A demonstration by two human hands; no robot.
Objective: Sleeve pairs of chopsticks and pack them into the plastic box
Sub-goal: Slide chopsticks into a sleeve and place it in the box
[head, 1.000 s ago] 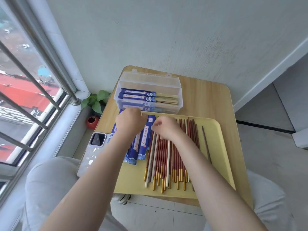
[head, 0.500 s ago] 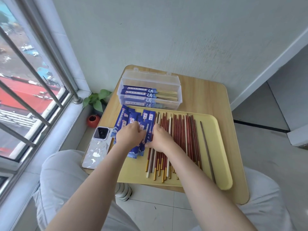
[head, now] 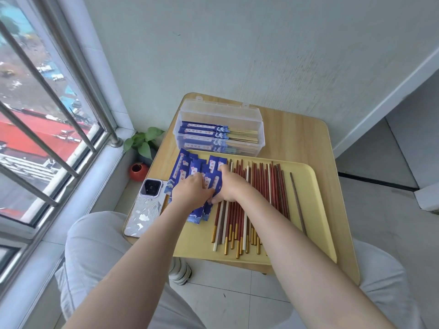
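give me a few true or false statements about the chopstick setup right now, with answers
1. The plastic box already holds sleeved chopsticks. True.
2. The blue sleeves lie on the right end of the yellow tray. False: they lie at its left end, with the loose chopsticks to their right.
3. A phone lies left of the tray. True.
4. The box lid is shut. False: it stands open.
5. Both hands are on the box. False: the left hand and right hand are at the sleeves on the tray.
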